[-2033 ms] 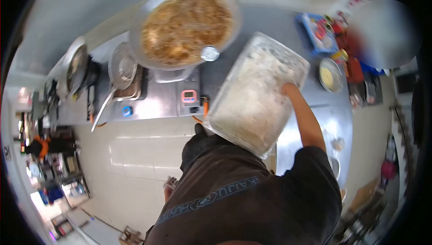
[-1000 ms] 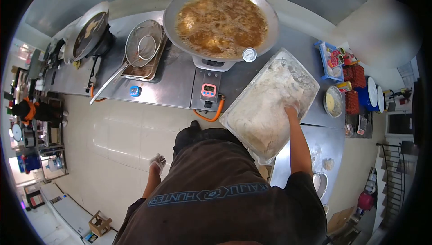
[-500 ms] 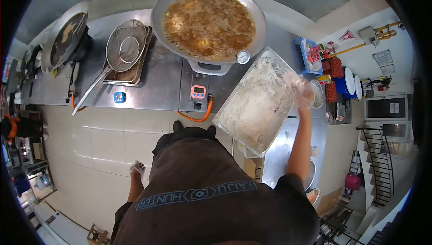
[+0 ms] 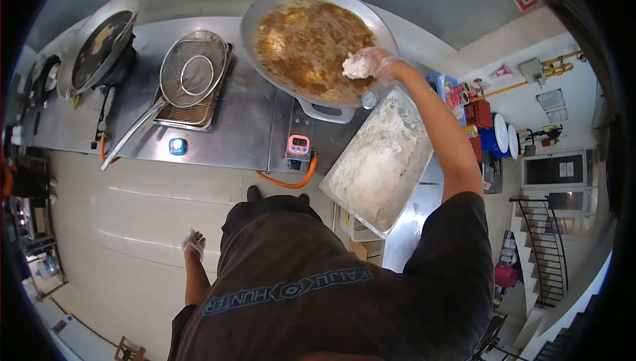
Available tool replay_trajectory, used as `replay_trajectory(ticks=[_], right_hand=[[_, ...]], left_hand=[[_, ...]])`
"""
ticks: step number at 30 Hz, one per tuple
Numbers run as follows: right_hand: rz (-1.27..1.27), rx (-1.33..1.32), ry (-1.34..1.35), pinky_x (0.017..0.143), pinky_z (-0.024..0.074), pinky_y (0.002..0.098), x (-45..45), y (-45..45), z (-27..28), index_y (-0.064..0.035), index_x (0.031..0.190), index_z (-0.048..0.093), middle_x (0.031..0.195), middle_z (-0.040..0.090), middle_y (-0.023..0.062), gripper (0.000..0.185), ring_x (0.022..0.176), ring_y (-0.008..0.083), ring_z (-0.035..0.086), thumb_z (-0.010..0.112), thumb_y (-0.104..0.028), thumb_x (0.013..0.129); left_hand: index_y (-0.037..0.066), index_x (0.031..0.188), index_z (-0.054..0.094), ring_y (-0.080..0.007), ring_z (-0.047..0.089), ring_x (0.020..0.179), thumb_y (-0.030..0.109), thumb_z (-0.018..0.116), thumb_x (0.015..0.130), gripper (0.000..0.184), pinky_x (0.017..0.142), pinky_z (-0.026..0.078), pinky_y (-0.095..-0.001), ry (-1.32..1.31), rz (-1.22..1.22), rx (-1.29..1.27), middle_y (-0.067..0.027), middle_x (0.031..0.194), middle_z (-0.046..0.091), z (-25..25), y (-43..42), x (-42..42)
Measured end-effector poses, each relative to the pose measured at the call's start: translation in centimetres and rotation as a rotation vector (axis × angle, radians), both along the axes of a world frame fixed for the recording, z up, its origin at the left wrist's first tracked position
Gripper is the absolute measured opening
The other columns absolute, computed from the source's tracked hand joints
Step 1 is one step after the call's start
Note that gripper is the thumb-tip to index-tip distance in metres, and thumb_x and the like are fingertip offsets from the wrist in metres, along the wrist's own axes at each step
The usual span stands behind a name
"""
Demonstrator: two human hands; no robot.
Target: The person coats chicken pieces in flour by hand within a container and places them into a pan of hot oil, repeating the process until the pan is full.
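Note:
Over the right side of a wide metal wok [image 4: 252,64], my right hand [image 4: 380,63], in a clear plastic glove, grips a white flour-coated piece of food [image 4: 357,66]. Brown oil [image 4: 305,46] bubbles in the wok around several frying pieces. A round dial thermometer [image 4: 370,99] is at the wok's near rim. Below my right forearm lies a metal tray [image 4: 352,216] spread with white flour [image 4: 377,169]. My left hand [image 4: 193,243], also gloved, hangs low beside my body above the floor, its fingers loosely apart and holding nothing.
A long-handled strainer [image 4: 197,81] rests on a wire rack tray [image 4: 211,110] on the steel counter. A pink timer [image 4: 299,144] and a blue timer [image 4: 177,146] stand near its edge. Another wok [image 4: 99,43] is at far left. An orange hose [image 4: 291,184] hangs off the counter.
My right hand has moved left from the far right edge of the flour tray to above the wok, now with a flour-coated piece in it. My left hand remains low at my side.

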State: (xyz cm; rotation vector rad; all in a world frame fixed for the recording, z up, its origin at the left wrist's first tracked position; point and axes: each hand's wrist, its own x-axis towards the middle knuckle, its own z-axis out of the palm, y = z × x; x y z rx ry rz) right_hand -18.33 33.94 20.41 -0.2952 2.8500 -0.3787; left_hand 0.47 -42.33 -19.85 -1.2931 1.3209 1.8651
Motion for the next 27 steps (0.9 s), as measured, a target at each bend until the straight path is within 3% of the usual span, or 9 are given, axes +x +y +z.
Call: replay_trajectory(ticks=[2, 5, 9, 12, 16, 19, 23, 26, 27], right_hand=[[0.080, 0.058, -0.168, 0.089, 0.0405, 0.0317, -3.2, 3.2, -4.7, -0.0096, 0.104, 0.056, 0.106, 0.057, 0.0095, 0.030, 0.100, 0.0257, 0.053, 0.058, -0.010, 0.074], [0.040, 0.347, -0.131, 0.088, 0.0408, 0.0304, -2.4, 0.0, -1.2, -0.0104, 0.108, 0.056, 0.108, 0.056, 0.0092, 0.033, 0.099, 0.0253, 0.053, 0.056, -0.008, 0.075], [-0.320, -0.032, 0.148, 0.087, 0.0409, 0.0331, -0.1, 0.2, 4.1, -0.0110, 0.114, 0.052, 0.111, 0.055, 0.0109, 0.037, 0.100, 0.0273, 0.053, 0.050, -0.007, 0.077], [-0.164, 0.252, 0.761, 0.079, 0.0439, 0.0368, 5.3, 5.8, 3.8, -0.0129, 0.112, 0.053, 0.106, 0.056, 0.0129, 0.032, 0.093, 0.0277, 0.055, 0.044, -0.016, 0.081], [-0.685, 0.594, 0.363, 0.074, 0.0454, 0.0364, 15.3, 10.0, 0.8, -0.0140, 0.106, 0.056, 0.103, 0.057, 0.0146, 0.029, 0.090, 0.0275, 0.056, 0.044, -0.017, 0.080], [-0.691, 0.741, -0.039, 0.075, 0.0462, 0.0339, 23.1, 14.5, -8.5, -0.0098, 0.096, 0.061, 0.101, 0.058, 0.0149, 0.023, 0.090, 0.0276, 0.056, 0.047, -0.018, 0.079], [-0.382, -0.025, 0.411, 0.064, 0.0496, 0.0333, 32.8, 17.6, -25.8, -0.0062, 0.088, 0.061, 0.086, 0.061, 0.0076, 0.016, 0.077, 0.0220, 0.058, 0.058, -0.017, 0.077], [-1.584, -1.222, -0.207, 0.061, 0.0499, 0.0355, 31.3, 16.7, -31.8, -0.0075, 0.093, 0.061, 0.087, 0.060, 0.0061, 0.017, 0.079, 0.0205, 0.057, 0.058, -0.013, 0.077], [-1.535, -1.319, -0.199, 0.060, 0.0497, 0.0358, 31.8, 17.8, -34.1, -0.0080, 0.094, 0.061, 0.087, 0.060, 0.0065, 0.018, 0.079, 0.0203, 0.057, 0.058, -0.015, 0.078]], left_hand=[[0.011, 0.077, 0.051, -0.0171, 0.048, 0.058, 0.037, 0.052, 0.084, 0.027, 0.055, 0.042, -0.0281, -0.023, 0.028, -0.022, -0.0029, 0.068, 0.052, 0.3, -0.2, 0.9], [0.011, 0.076, 0.051, -0.0173, 0.048, 0.060, 0.039, 0.051, 0.084, 0.029, 0.056, 0.042, -0.0294, -0.039, 0.088, -0.012, -0.0021, 0.066, 0.052, -1.8, -2.0, 4.3], [0.012, 0.076, 0.051, -0.0192, 0.050, 0.062, 0.040, 0.049, 0.085, 0.030, 0.060, 0.043, -0.0322, -0.107, 0.132, 0.046, -0.0013, 0.064, 0.052, -3.4, -4.2, 10.1], [0.011, 0.079, 0.051, -0.0207, 0.050, 0.063, 0.042, 0.049, 0.085, 0.031, 0.063, 0.044, -0.0345, -0.111, 0.137, 0.114, -0.0023, 0.068, 0.054, -4.7, -5.2, 13.5], [0.011, 0.080, 0.052, -0.0221, 0.052, 0.068, 0.041, 0.051, 0.084, 0.030, 0.068, 0.045, -0.0380, -0.085, 0.153, 0.111, -0.0041, 0.074, 0.055, -0.3, -2.6, 15.1], [0.011, 0.079, 0.053, -0.0234, 0.053, 0.075, 0.040, 0.054, 0.082, 0.029, 0.073, 0.045, -0.0414, -0.221, 0.026, 0.162, -0.0049, 0.077, 0.056, -5.7, -4.4, 15.2], [0.010, 0.085, 0.053, -0.0227, 0.052, 0.079, 0.037, 0.054, 0.083, 0.027, 0.074, 0.043, -0.0403, -0.219, -0.138, 0.119, -0.0036, 0.079, 0.056, -3.9, -3.0, 13.0], [0.010, 0.087, 0.053, -0.0220, 0.051, 0.080, 0.038, 0.054, 0.083, 0.029, 0.074, 0.042, -0.0368, -0.010, -0.016, 0.065, -0.0021, 0.081, 0.055, 0.6, 0.0, 11.1], [0.010, 0.091, 0.052, -0.0217, 0.049, 0.081, 0.041, 0.054, 0.082, 0.032, 0.074, 0.040, -0.0337, 0.021, -0.125, 0.025, -0.0020, 0.084, 0.055, 2.0, 0.5, 10.2]])
